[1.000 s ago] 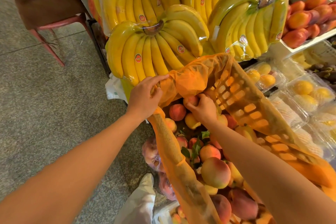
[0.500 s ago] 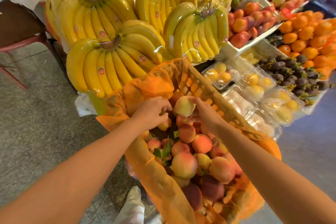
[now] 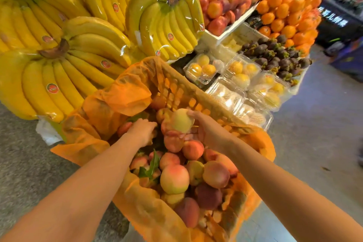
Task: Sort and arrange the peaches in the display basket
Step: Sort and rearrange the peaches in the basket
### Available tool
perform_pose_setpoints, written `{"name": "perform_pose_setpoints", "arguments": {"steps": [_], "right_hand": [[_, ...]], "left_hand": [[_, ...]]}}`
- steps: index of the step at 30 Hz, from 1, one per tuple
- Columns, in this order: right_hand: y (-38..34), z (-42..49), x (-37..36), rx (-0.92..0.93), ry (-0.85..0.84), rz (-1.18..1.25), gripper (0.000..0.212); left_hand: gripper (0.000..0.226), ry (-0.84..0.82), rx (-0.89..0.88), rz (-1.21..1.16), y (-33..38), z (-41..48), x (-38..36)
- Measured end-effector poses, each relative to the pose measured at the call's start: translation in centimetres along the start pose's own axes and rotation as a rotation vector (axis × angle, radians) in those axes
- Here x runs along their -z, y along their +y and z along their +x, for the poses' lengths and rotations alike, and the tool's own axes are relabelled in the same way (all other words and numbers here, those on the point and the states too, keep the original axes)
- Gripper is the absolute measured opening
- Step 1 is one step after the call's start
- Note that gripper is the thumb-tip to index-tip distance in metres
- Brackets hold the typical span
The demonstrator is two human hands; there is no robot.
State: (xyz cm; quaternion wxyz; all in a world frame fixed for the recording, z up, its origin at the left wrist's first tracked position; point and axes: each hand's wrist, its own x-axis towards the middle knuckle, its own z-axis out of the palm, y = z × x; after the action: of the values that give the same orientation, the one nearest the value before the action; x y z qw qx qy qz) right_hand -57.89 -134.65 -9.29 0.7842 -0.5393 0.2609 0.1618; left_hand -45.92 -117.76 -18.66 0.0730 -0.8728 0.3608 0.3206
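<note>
Toward twelve o'clock in the display basket [image 3: 186, 92], a pale peach [image 3: 181, 121] is held just above the heap of peaches [image 3: 174, 179], gripped by the curled fingers of the right hand [image 3: 206, 131]. Sorting seems mid-pick — a stable hollow must be chosen next. Its skin is yellow-green, faintly blushed. At its nine o'clock the left hand [image 3: 142, 131] is dug into the heap; its grip cannot be told.

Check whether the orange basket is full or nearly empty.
Full: peaches heap across the whole basket; the right hand holds a pale peach.
</note>
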Motion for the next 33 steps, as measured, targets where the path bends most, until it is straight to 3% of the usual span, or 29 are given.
{"name": "perform_pose_setpoints", "arguments": {"steps": [6, 10, 13, 17, 19, 21, 27, 33], "right_hand": [[0.4, 0.1, 1.1, 0.005, 0.027, -0.034, 0.039], [0.1, -0.2, 1.3, 0.005, 0.045, -0.032, 0.037], [-0.1, -0.3, 1.4, 0.013, 0.044, -0.021, 0.042], [-0.4, -0.2, 1.2, 0.003, 0.051, -0.050, 0.045], [-0.5, -0.2, 0.9, -0.021, 0.047, -0.058, 0.051], [-0.6, -0.3, 0.6, -0.048, 0.038, -0.047, 0.057], [-1.1, -1.0, 0.0, -0.105, -0.077, -0.015, 0.060], [-1.2, -1.4, -0.4, -0.083, -0.156, 0.064, 0.045]], "left_hand": [[0.045, 0.083, -0.019, -0.006, 0.0, 0.5, 0.1], [0.063, 0.117, -0.003, -0.304, -0.7, -0.2, 1.6], [0.057, 0.113, 0.064, -0.518, -1.2, -1.9, 3.1], [0.027, 0.034, 0.061, -1.190, -0.5, -4.4, 4.7], [0.029, -0.067, 0.035, -1.557, -0.1, -5.3, 5.5], [0.034, -0.183, -0.002, -1.744, 0.0, -6.1, 6.0], [0.041, -0.338, -0.046, -1.813, 0.3, -7.6, 5.8], [0.052, -0.262, 0.002, -1.836, -0.1, -7.8, 5.2]]}}
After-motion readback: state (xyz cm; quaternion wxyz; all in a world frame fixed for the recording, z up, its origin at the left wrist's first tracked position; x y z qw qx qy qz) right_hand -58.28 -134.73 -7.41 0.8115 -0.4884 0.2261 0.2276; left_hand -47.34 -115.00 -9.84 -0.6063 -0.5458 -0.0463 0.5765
